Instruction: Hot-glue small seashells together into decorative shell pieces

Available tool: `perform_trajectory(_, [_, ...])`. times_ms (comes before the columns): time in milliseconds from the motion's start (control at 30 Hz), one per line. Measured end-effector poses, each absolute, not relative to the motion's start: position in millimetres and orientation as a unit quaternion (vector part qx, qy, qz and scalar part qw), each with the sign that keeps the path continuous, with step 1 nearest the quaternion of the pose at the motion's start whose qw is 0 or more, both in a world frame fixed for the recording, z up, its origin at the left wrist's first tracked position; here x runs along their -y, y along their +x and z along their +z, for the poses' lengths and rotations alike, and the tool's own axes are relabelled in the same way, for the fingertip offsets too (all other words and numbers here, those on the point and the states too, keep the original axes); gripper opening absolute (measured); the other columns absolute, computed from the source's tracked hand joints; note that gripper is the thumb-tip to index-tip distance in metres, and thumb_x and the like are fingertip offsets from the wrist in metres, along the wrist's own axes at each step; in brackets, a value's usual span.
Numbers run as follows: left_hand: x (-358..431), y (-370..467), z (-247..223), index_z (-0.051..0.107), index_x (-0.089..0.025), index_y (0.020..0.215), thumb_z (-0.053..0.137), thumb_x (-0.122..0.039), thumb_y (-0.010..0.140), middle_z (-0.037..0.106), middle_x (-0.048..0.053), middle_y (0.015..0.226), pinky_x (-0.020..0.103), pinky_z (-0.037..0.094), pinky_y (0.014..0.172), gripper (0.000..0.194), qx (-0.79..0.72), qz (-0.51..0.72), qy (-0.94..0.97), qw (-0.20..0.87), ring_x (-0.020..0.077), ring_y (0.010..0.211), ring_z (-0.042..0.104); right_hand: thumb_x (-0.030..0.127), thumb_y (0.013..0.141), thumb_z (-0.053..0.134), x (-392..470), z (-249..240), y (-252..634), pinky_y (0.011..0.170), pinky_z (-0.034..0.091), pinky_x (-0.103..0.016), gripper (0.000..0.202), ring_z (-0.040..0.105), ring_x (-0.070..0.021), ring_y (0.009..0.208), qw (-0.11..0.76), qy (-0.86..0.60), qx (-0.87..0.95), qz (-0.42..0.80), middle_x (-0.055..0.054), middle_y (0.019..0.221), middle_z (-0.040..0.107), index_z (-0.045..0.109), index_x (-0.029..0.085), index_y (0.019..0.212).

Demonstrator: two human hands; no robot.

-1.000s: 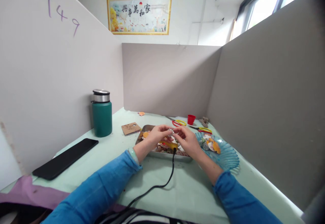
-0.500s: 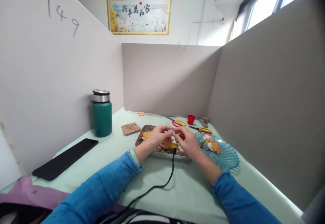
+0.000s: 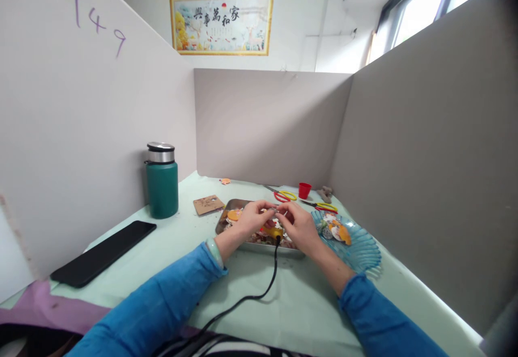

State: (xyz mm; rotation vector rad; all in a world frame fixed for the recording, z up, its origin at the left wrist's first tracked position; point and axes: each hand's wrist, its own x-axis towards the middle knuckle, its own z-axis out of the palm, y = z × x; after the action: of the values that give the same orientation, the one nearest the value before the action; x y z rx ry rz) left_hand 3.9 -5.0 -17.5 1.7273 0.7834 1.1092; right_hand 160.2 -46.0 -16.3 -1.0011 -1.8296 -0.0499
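Over a metal tray (image 3: pixel 259 247), my left hand (image 3: pixel 251 218) and my right hand (image 3: pixel 300 226) meet with their fingertips pinched together. Between them is a small greyish piece (image 3: pixel 274 211), mostly covered by the fingers; its kind cannot be made out. Just below the hands lies a yellow-handled tool (image 3: pixel 276 233) with a black cord (image 3: pixel 259 296) running toward me; its front end is hidden. Orange-and-white pieces (image 3: pixel 233 215) and small scraps fill the tray. To the right of my right hand, a blue scalloped plate (image 3: pixel 366 252) holds orange, white and grey pieces (image 3: pixel 335 230).
Two pairs of scissors (image 3: pixel 284 194) (image 3: pixel 324 207), a red cup (image 3: pixel 305 190) and a brown lump (image 3: pixel 325 193) lie behind. At left are a brown square card (image 3: pixel 208 205), a green bottle (image 3: pixel 162 189) and a black phone (image 3: pixel 107 252). Grey partitions (image 3: pixel 271 125) enclose the table.
The fingers have shifted slightly around the small piece, and less of it shows now. Both hands stay over the tray, and the things around them have not moved.
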Motion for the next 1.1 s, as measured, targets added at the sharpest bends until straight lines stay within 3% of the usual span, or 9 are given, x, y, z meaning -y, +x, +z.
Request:
perform_trajectory(433, [9, 4, -16, 0.065, -0.018, 0.1, 0.054, -0.038, 0.076, 0.068, 0.005, 0.071, 0.022, 0.046, 0.047, 0.034, -0.358, 0.447, 0.745, 0.341, 0.0169, 0.061, 0.063, 0.022, 0.083, 0.048, 49, -14, 159, 0.059, 0.038, -0.025, 0.008, 0.052, -0.0134, 0.062, 0.482, -0.432, 0.759, -0.066, -0.002, 0.075, 0.056, 0.054, 0.02, 0.079])
perform_trajectory(633, [16, 5, -9, 0.068, -0.018, 0.095, 0.053, -0.032, 0.076, 0.069, 0.004, 0.075, 0.023, 0.047, 0.058, 0.028, -0.365, 0.459, 0.767, 0.26, 0.0141, 0.058, 0.06, 0.02, 0.083, 0.046, 47, -16, 160, 0.061, 0.039, -0.026, 0.008, 0.051, -0.0154, 0.066, 0.474, -0.42, 0.77, -0.081, -0.003, 0.076, 0.056, 0.053, 0.02, 0.081])
perform_trajectory(800, [19, 5, -6, 0.069, -0.02, 0.091, 0.052, -0.025, 0.076, 0.068, 0.004, 0.087, 0.024, 0.045, 0.069, 0.023, -0.339, 0.478, 0.792, 0.17, 0.0147, 0.071, 0.059, 0.019, 0.084, 0.043, 45, -17, 160, 0.063, 0.039, -0.027, 0.009, 0.051, -0.0163, 0.069, 0.484, -0.414, 0.768, -0.065, -0.004, 0.077, 0.055, 0.051, 0.02, 0.079])
perform_trajectory(1100, [23, 4, -3, 0.069, -0.021, 0.089, 0.053, -0.025, 0.076, 0.068, 0.004, 0.088, 0.025, 0.044, 0.072, 0.02, -0.326, 0.486, 0.798, 0.147, 0.0159, 0.076, 0.059, 0.018, 0.084, 0.044, 47, -15, 161, 0.063, 0.04, -0.027, 0.009, 0.052, -0.016, 0.069, 0.494, -0.406, 0.766, -0.063, -0.004, 0.078, 0.056, 0.052, 0.02, 0.08])
